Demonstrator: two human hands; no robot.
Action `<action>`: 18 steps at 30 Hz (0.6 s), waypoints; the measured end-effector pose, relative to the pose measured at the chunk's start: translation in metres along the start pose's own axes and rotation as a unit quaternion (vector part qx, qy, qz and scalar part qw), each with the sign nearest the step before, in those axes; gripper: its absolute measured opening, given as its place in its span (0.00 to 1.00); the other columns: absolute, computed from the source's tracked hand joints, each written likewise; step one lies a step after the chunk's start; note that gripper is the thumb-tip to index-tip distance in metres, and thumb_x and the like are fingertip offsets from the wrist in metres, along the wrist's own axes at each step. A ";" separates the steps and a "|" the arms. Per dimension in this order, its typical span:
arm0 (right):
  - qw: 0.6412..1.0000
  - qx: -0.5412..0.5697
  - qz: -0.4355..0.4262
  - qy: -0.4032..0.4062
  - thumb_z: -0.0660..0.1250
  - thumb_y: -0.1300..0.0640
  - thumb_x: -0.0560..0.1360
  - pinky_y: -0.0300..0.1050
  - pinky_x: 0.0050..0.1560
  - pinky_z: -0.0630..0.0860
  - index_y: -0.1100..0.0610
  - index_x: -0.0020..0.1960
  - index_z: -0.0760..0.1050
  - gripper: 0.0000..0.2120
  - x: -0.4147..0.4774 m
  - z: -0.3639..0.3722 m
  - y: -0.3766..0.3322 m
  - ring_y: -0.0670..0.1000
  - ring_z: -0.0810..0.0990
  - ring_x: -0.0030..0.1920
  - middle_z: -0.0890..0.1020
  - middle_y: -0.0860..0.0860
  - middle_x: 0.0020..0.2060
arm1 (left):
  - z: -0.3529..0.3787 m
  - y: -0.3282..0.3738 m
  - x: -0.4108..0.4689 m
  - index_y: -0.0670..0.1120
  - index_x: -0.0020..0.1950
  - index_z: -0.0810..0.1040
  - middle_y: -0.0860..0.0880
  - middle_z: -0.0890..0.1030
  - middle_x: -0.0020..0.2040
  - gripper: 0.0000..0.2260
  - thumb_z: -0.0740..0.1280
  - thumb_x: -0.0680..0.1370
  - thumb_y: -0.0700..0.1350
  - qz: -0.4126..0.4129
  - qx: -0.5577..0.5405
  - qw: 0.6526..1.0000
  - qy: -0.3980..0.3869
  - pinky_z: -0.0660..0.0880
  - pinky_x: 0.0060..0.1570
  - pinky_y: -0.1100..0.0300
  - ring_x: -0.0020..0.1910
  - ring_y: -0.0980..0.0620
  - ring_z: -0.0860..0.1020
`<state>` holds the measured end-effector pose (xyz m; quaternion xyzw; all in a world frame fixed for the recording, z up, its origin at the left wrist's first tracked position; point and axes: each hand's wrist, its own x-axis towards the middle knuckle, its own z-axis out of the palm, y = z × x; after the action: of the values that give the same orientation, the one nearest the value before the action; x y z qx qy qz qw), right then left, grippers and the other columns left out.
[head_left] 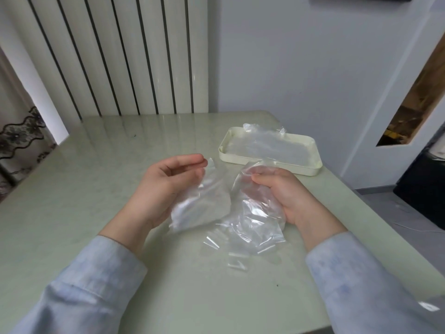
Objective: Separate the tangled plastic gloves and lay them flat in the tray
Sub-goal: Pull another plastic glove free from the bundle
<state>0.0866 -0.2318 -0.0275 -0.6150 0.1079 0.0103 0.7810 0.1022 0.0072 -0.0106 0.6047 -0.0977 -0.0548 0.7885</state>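
The left hand (168,186) hovered above the middle of the worktop (96,177), palm turned inward. Its fingers (190,159) were curled toward the thumb and pinched the top edge of a single clear plastic glove (202,203), which hung down in front of the palm. Just beside it, the right hand (277,196) had its fingers closed round a crumpled bunch of clear gloves (252,225). The lower part of that bunch trailed onto the worktop toward the near edge, with several glove fingers spread out on the surface. The single glove and the bunch met at their inner edges; whether they were joined there could not be told.

A cream tray (231,160) sat by the right edge of the worktop, toward the far right corner, beyond the right hand. Flat clear gloves (269,145) lay inside it, with some plastic rising over its far wall. Both forearms wore light blue sleeves (84,285). A white ribbed panel (108,56) stood behind the far edge.
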 end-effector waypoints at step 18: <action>0.997 -0.010 -0.044 -0.063 0.65 0.69 0.79 0.46 0.47 0.82 0.63 0.52 0.82 0.08 -0.002 0.003 0.003 0.54 0.84 0.42 0.86 0.58 0.41 | 0.007 -0.002 -0.002 0.40 0.46 0.83 0.45 0.85 0.37 0.12 0.74 0.64 0.36 -0.059 0.008 0.998 -0.015 0.80 0.46 0.67 0.38 0.53 0.84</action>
<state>0.0850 -0.2278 -0.0290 -0.6252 0.0312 0.0157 0.7797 0.0986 0.0005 -0.0111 0.6144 -0.0744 -0.1100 0.7777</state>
